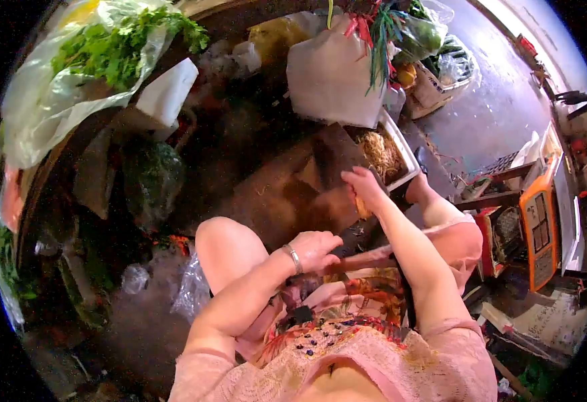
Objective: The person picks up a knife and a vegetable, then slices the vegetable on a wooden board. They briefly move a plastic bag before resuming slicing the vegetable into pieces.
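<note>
My left hand [315, 250], with a metal bracelet at the wrist, hovers over my lap between my knees. Its fingers are stretched out, thumb a little apart, and nothing shows in them. Farther forward, my right hand [366, 188] is closed beside a white foam box [409, 153]. A small orange-tan piece [362, 209] shows under its fingers; its kind is not clear. In the foam box lies a tangled brown, root-like heap [380, 154]. Brown cardboard [273, 187] is spread in front of both hands, partly in shadow.
A clear bag of leafy greens [109, 57] stands at upper left beside a white foam block [167, 92]. A large white foam box [334, 74] is at the back. To the right are a box of bagged vegetables [441, 80] and an orange-framed object [540, 231]. Crumpled plastic [191, 288] lies left of my knee.
</note>
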A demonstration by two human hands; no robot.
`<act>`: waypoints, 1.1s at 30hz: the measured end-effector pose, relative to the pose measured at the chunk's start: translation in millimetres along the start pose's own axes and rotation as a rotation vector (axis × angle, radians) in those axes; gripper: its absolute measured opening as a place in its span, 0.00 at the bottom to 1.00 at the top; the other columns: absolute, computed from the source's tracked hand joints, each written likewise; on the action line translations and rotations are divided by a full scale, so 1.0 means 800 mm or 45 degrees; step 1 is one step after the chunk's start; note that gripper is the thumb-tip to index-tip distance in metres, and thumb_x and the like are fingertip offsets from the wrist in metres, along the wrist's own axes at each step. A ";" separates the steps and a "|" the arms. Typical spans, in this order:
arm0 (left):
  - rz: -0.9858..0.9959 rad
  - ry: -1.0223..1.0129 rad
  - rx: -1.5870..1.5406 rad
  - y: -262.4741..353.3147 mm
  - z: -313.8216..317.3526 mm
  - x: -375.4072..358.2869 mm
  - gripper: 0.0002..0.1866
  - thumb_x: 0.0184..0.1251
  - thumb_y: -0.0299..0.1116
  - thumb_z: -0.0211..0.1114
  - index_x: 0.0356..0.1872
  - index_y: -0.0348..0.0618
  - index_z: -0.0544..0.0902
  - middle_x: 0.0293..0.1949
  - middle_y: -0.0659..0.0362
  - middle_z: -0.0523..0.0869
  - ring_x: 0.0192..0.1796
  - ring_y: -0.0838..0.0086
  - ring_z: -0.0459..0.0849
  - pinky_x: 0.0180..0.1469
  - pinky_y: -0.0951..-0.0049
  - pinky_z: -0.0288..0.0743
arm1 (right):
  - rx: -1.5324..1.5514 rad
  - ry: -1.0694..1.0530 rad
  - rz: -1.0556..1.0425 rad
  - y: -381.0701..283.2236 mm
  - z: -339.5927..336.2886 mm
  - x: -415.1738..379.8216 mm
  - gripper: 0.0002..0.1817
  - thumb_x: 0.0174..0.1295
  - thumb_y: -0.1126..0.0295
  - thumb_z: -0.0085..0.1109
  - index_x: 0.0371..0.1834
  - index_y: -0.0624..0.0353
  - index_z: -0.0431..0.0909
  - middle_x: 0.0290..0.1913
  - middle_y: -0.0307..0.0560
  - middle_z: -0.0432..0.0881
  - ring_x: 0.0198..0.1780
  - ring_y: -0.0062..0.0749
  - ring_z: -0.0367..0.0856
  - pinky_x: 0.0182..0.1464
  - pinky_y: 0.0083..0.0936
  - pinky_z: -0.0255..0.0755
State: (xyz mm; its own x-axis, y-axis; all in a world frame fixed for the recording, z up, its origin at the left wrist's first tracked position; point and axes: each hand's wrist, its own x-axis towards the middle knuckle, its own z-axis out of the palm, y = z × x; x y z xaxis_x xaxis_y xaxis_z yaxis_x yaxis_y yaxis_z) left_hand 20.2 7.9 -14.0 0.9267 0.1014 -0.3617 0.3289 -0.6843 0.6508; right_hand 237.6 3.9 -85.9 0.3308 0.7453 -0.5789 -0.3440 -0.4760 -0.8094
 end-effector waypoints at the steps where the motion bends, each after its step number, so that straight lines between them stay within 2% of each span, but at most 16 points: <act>1: -0.009 -0.003 -0.008 -0.001 0.000 0.000 0.20 0.60 0.41 0.64 0.51 0.44 0.76 0.43 0.50 0.82 0.48 0.54 0.81 0.48 0.57 0.77 | -0.081 0.062 -0.065 -0.005 0.005 0.030 0.22 0.63 0.64 0.60 0.57 0.63 0.71 0.20 0.37 0.70 0.17 0.23 0.69 0.17 0.23 0.63; 2: -0.015 -0.019 -0.007 -0.006 0.002 0.002 0.20 0.60 0.41 0.64 0.51 0.44 0.76 0.43 0.50 0.82 0.48 0.54 0.81 0.48 0.57 0.77 | -0.159 0.125 -0.129 -0.005 0.010 0.065 0.16 0.64 0.63 0.59 0.50 0.62 0.76 0.20 0.37 0.70 0.17 0.22 0.68 0.17 0.23 0.62; 4: -0.033 -0.060 0.067 -0.014 0.006 0.006 0.19 0.60 0.41 0.63 0.50 0.45 0.77 0.43 0.49 0.83 0.47 0.53 0.82 0.48 0.56 0.77 | -0.410 0.253 -0.461 -0.009 0.019 0.124 0.10 0.64 0.64 0.57 0.36 0.60 0.77 0.20 0.43 0.73 0.20 0.34 0.75 0.22 0.29 0.68; 6: -0.085 -0.098 0.041 -0.001 -0.013 0.006 0.18 0.61 0.41 0.63 0.50 0.45 0.78 0.42 0.48 0.83 0.47 0.53 0.82 0.48 0.55 0.77 | -0.906 0.647 -0.986 -0.040 0.050 0.121 0.09 0.63 0.66 0.55 0.36 0.61 0.72 0.24 0.53 0.78 0.31 0.50 0.80 0.32 0.40 0.73; 7: -0.138 -0.118 0.011 0.006 -0.020 0.007 0.18 0.61 0.41 0.62 0.49 0.45 0.78 0.42 0.48 0.83 0.46 0.52 0.82 0.48 0.55 0.77 | -1.281 0.605 -0.842 -0.070 0.065 0.083 0.13 0.62 0.68 0.53 0.49 0.59 0.72 0.32 0.58 0.80 0.41 0.57 0.79 0.42 0.46 0.73; 8: -0.131 -0.121 0.023 0.004 -0.020 0.008 0.18 0.61 0.41 0.62 0.49 0.45 0.78 0.42 0.48 0.83 0.46 0.52 0.82 0.48 0.55 0.77 | -1.344 0.561 -0.958 -0.070 0.067 0.076 0.20 0.63 0.70 0.51 0.59 0.56 0.68 0.34 0.56 0.80 0.39 0.54 0.80 0.41 0.45 0.74; 15: -0.049 0.021 0.109 -0.012 -0.002 0.014 0.20 0.60 0.44 0.63 0.50 0.45 0.79 0.43 0.48 0.84 0.47 0.52 0.82 0.49 0.55 0.76 | -1.870 0.373 -1.001 0.014 0.057 -0.037 0.32 0.59 0.71 0.55 0.70 0.49 0.61 0.38 0.53 0.80 0.36 0.47 0.82 0.39 0.39 0.76; 18: 0.025 0.114 0.064 -0.022 0.010 0.013 0.20 0.60 0.44 0.64 0.49 0.45 0.80 0.45 0.50 0.84 0.49 0.53 0.81 0.51 0.58 0.75 | -1.992 0.379 -0.711 0.068 0.034 -0.075 0.35 0.57 0.72 0.55 0.71 0.48 0.59 0.39 0.56 0.79 0.37 0.47 0.82 0.38 0.39 0.76; 21: -0.052 0.040 0.080 -0.018 0.007 0.008 0.22 0.59 0.45 0.65 0.51 0.46 0.80 0.48 0.50 0.84 0.51 0.53 0.81 0.54 0.58 0.75 | -1.898 0.272 -0.775 0.088 0.010 -0.130 0.37 0.57 0.71 0.54 0.73 0.47 0.55 0.40 0.58 0.79 0.39 0.50 0.82 0.40 0.40 0.77; 24: -0.060 0.073 0.081 -0.006 0.000 -0.008 0.23 0.60 0.46 0.65 0.53 0.45 0.79 0.49 0.48 0.83 0.52 0.52 0.80 0.55 0.57 0.74 | -1.963 0.156 -0.680 0.069 -0.002 -0.171 0.30 0.56 0.72 0.54 0.66 0.50 0.66 0.36 0.59 0.81 0.39 0.50 0.83 0.41 0.42 0.76; 26: -0.043 0.066 0.051 0.000 -0.001 -0.014 0.24 0.60 0.46 0.65 0.53 0.43 0.79 0.49 0.47 0.83 0.52 0.52 0.80 0.55 0.58 0.74 | -1.444 -0.041 -0.698 0.062 -0.023 -0.173 0.20 0.55 0.72 0.55 0.53 0.55 0.77 0.29 0.59 0.80 0.38 0.49 0.83 0.41 0.42 0.76; 27: -0.027 0.044 0.020 0.002 0.001 -0.018 0.24 0.60 0.47 0.65 0.53 0.42 0.78 0.49 0.46 0.83 0.52 0.51 0.80 0.55 0.58 0.74 | -1.112 -0.074 -0.844 0.063 -0.024 -0.166 0.10 0.57 0.71 0.56 0.40 0.61 0.80 0.21 0.53 0.77 0.28 0.41 0.81 0.32 0.35 0.74; 28: -0.029 0.042 0.017 0.002 0.001 -0.018 0.24 0.60 0.47 0.65 0.53 0.42 0.78 0.49 0.46 0.83 0.52 0.51 0.80 0.55 0.58 0.74 | -0.792 -0.212 -0.438 0.061 -0.028 -0.159 0.09 0.61 0.68 0.56 0.39 0.61 0.78 0.18 0.43 0.74 0.19 0.31 0.75 0.22 0.27 0.68; 30: 0.018 0.042 0.003 -0.001 0.004 -0.020 0.24 0.60 0.46 0.65 0.53 0.42 0.79 0.48 0.46 0.83 0.52 0.51 0.80 0.55 0.57 0.74 | -0.192 -0.301 0.179 0.041 -0.026 -0.142 0.10 0.63 0.67 0.56 0.41 0.61 0.75 0.18 0.37 0.71 0.16 0.23 0.70 0.17 0.23 0.61; 32: 0.018 0.038 0.016 -0.009 0.009 -0.017 0.24 0.59 0.46 0.66 0.53 0.45 0.79 0.46 0.47 0.83 0.51 0.52 0.81 0.53 0.58 0.75 | 0.124 -0.062 0.307 0.041 -0.017 -0.107 0.26 0.61 0.65 0.61 0.61 0.62 0.65 0.18 0.38 0.71 0.16 0.25 0.71 0.17 0.24 0.63; 33: -0.011 0.037 0.015 0.000 0.001 -0.020 0.24 0.59 0.46 0.66 0.53 0.45 0.78 0.46 0.47 0.83 0.50 0.52 0.81 0.52 0.58 0.75 | -0.017 0.000 0.248 0.042 -0.019 -0.084 0.29 0.61 0.64 0.61 0.63 0.62 0.63 0.18 0.38 0.70 0.16 0.26 0.71 0.17 0.24 0.63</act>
State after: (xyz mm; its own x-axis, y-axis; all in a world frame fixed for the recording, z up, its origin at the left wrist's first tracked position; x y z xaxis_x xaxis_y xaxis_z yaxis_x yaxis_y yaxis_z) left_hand 5.3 5.4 -8.5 0.9287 0.1284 -0.3480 0.3352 -0.6919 0.6395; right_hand 217.2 -68.9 -75.7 0.2591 0.6386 -0.7246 -0.3899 -0.6172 -0.6834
